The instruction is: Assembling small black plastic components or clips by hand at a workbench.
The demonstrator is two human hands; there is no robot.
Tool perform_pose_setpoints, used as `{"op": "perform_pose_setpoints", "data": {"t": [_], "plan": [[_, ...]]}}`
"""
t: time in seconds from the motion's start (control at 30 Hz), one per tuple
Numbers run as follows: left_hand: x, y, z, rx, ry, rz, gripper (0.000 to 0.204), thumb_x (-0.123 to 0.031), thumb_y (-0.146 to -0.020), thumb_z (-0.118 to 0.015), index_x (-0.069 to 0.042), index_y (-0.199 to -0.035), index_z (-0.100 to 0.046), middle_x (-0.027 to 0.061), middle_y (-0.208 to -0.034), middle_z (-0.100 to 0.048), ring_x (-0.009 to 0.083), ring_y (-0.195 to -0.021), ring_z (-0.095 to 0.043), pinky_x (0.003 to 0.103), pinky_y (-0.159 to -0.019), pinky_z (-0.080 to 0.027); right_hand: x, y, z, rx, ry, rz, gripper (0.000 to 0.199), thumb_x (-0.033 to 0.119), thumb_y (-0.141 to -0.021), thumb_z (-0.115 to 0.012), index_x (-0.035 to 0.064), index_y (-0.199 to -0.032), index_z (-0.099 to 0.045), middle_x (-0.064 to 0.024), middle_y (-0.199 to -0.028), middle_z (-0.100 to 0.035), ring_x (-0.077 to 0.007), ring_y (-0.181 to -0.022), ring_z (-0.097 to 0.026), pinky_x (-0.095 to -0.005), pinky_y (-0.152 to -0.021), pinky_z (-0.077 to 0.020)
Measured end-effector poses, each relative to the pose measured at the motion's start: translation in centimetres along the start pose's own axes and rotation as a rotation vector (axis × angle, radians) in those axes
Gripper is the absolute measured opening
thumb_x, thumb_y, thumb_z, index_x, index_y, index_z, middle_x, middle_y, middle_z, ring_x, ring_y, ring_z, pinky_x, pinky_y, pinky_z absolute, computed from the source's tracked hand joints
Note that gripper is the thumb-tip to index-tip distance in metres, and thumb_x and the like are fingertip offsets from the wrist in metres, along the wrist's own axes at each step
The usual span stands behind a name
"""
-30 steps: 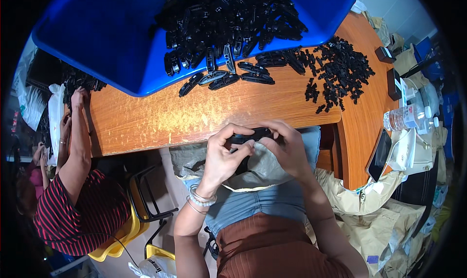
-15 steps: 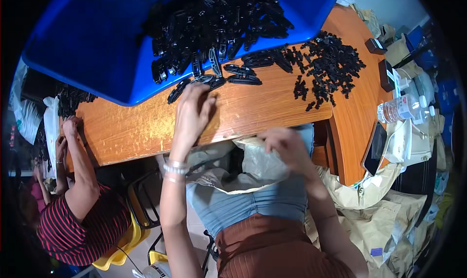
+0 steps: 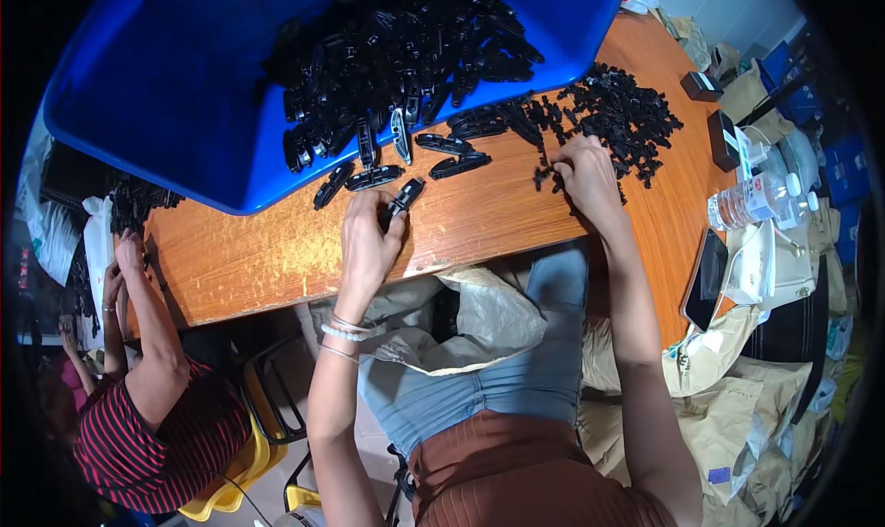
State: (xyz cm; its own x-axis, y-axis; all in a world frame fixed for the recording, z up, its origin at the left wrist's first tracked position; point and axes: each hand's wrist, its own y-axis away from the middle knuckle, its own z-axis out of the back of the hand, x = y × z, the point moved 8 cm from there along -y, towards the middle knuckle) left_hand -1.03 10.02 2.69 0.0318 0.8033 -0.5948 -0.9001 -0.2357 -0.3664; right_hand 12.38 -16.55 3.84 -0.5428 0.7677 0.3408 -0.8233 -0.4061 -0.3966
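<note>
My left hand (image 3: 371,241) is closed round a long black plastic part (image 3: 406,193), which sticks up past the thumb and fingers above the wooden table. At the near left edge of a heap of small black plastic parts (image 3: 636,112), my right hand (image 3: 588,172) pinches with its fingertips at a small black part (image 3: 557,182). More long, curved black parts (image 3: 459,165) lie on the table between my hands and a blue bin (image 3: 194,158). The bin is tilted toward me and holds a big pile of the same long parts (image 3: 396,52).
A woven sack (image 3: 502,319) with dark contents lies open on my lap, under the table (image 3: 249,260) edge. To the right are a phone (image 3: 707,278), clear bottles (image 3: 742,204) and small black boxes (image 3: 724,140). A person in a striped top (image 3: 152,426) works at the left.
My right hand has moved from above the sack to the small-parts heap. My left hand has picked up a long black part and drawn back slightly from the bin.
</note>
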Motion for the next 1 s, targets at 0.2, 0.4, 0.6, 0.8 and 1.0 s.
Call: {"op": "perform_pose_setpoints", "data": {"t": [0.2,0.4,0.6,0.8,1.0], "plan": [[0.0,2.1,-1.3,0.075,0.638,0.358,0.015,0.004,-0.085,-0.058,0.001,-0.097,-0.05,0.0068,-0.079,-0.062,0.0076,-0.059,-0.056,0.02,-0.052,-0.044,2.3,-1.1,-2.0,0.037,-0.053,0.125,0.007,0.005,-0.081,-0.058,-0.002,-0.084,-0.058,-0.0149,-0.084,-0.057,-0.0314,-0.086,-0.053,-0.0396,-0.079,-0.0408],[-1.2,3.7,-1.5,0.06,0.764,0.428,0.019,0.002,-0.081,-0.063,0.0,-0.099,-0.056,-0.0005,-0.076,-0.058,0.0029,-0.062,-0.049,0.018,-0.053,-0.04,3.2,-0.5,-1.9,0.019,-0.127,0.225,0.008,0.003,-0.081,-0.057,-0.0024,-0.087,-0.058,-0.0144,-0.085,-0.055,-0.0323,-0.086,-0.052,-0.0396,-0.079,-0.0398],[-2.2,4.5,-1.0,0.052,0.775,0.397,0.018,0.003,-0.08,-0.064,0.0,-0.098,-0.059,-0.0008,-0.08,-0.059,0.0023,-0.066,-0.049,0.017,-0.057,-0.04,4.7,0.3,0.0,-0.023,-0.27,0.204,0.01,0.001,-0.079,-0.062,-0.0015,-0.088,-0.059,-0.0127,-0.084,-0.057,-0.0293,-0.08,-0.055,-0.0365,-0.075,-0.043],[-4.5,5.4,-0.6,0.103,0.895,0.39,0.024,0.005,-0.077,-0.067,0.001,-0.1,-0.062,0.0015,-0.09,-0.062,0.0058,-0.079,-0.054,0.019,-0.07,-0.043,9.8,3.7,4.2,-0.148,-0.704,0.235,0.01,-0.007,-0.071,-0.068,-0.0034,-0.079,-0.064,-0.0115,-0.08,-0.065,-0.0206,-0.073,-0.061,-0.0283,-0.065,-0.0476],[-5.5,6.2,-0.5,0.154,0.946,0.371,0.026,0.006,-0.077,-0.068,0.002,-0.102,-0.062,0.0041,-0.092,-0.064,0.0069,-0.079,-0.057,0.02,-0.07,-0.045,13.9,5.9,3.1,-0.025,-0.969,0.245,0.016,-0.009,-0.07,-0.067,-0.001,-0.083,-0.067,-0.0102,-0.08,-0.065,-0.0181,-0.07,-0.059,-0.0272,-0.06,-0.0456]]}}
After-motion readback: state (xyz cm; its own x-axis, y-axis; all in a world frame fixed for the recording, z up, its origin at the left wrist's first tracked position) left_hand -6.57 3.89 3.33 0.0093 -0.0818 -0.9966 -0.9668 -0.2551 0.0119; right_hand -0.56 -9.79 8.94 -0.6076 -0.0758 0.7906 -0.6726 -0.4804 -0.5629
